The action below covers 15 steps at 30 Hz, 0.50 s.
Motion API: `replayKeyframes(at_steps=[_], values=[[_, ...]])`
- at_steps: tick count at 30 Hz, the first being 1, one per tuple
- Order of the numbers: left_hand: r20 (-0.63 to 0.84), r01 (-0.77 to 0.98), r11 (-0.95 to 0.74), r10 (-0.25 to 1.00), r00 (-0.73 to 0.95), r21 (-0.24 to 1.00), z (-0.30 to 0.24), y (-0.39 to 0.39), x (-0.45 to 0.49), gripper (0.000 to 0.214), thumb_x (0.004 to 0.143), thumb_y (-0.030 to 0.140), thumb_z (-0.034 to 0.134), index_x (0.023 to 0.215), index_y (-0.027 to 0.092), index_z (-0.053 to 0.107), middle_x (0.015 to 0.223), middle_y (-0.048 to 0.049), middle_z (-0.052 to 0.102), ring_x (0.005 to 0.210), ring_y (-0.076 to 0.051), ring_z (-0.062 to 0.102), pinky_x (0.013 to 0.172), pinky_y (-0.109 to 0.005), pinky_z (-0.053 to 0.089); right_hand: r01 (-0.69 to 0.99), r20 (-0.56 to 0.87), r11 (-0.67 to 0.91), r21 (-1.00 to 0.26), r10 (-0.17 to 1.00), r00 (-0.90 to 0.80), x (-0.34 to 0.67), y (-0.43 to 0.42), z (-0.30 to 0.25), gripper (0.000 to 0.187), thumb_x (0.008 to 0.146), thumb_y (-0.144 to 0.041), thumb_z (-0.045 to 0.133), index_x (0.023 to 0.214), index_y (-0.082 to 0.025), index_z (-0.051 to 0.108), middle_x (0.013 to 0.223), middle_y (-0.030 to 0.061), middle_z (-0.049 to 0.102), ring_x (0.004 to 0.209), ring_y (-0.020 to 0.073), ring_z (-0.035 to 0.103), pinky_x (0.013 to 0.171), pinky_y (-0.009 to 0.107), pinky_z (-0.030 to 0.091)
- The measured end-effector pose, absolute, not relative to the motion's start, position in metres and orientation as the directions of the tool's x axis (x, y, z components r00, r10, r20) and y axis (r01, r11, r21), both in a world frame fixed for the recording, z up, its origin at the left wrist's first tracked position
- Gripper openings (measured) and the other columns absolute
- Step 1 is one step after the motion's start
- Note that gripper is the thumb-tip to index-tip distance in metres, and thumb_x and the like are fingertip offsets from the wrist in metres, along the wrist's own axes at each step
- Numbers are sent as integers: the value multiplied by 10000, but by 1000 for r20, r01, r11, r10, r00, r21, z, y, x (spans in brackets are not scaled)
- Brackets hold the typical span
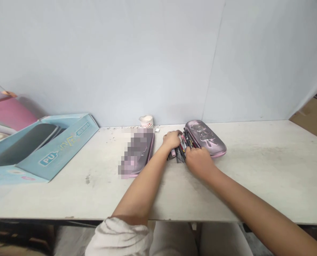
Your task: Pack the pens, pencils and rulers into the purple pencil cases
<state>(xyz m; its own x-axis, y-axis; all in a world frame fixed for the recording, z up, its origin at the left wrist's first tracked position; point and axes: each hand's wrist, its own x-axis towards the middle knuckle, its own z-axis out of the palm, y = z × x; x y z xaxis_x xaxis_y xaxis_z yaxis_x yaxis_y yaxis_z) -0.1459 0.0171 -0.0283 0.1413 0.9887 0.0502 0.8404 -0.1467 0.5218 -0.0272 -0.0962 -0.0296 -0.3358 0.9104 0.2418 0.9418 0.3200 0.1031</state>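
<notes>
pinching a loose bundle of pens (pixel 180 149) at mid-frame between curled left hand (pixel 171 139) and right hand (pixel 199 161), just beside a pink pencil case (pixel 209 138) on the counter (pixel 254 177), with any slackened grip risking pens slipping free and rolling.

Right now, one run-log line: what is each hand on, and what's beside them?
left hand: on pens | right hand: on pens | beside: pink embossed pencil case | far edge: white cup

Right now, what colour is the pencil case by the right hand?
The pencil case is mauve-pink, shown best in head view.
</notes>
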Motion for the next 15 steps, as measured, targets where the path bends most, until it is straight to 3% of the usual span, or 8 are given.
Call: replayKeyframes(at_steps=[5,7,12,15], values=[[54,857,-311,947,318,411,-27,14,-138,330,737,144,465,987,265,643,1073,-60,658,1095,-255,531,1047,-534,145,948,206,308,79,926,-317,-32,-92,-27,181,756,-62,417,861,-61,563,746,186,655,671,250,644,553,304,381],[60,854,-344,935,349,391,-26,13,-138,323,768,155,430,989,262,641,1088,-62,641,1088,-249,532,1042,-539,158,952,209,298,68,929,-305,-32,-90,-28,195,762,-61,410,874,-50,570,742,188,658,673,250,647,537,294,385],[189,762,-495,868,460,417,-15,3,-150,336,865,288,366,1100,212,593,1061,-98,562,1083,-207,497,967,-352,355,972,340,233,-12,915,-215,-12,-83,-21,250,856,-159,353,932,-88,581,839,168,654,717,242,629,571,303,407],[298,655,-626,779,552,422,-2,-10,-156,326,856,374,424,1053,169,583,999,-94,545,1020,-199,503,911,-294,394,940,499,283,-192,853,-155,10,-78,-9,314,907,-254,298,984,-138,579,953,137,645,848,231,607,682,310,429]])
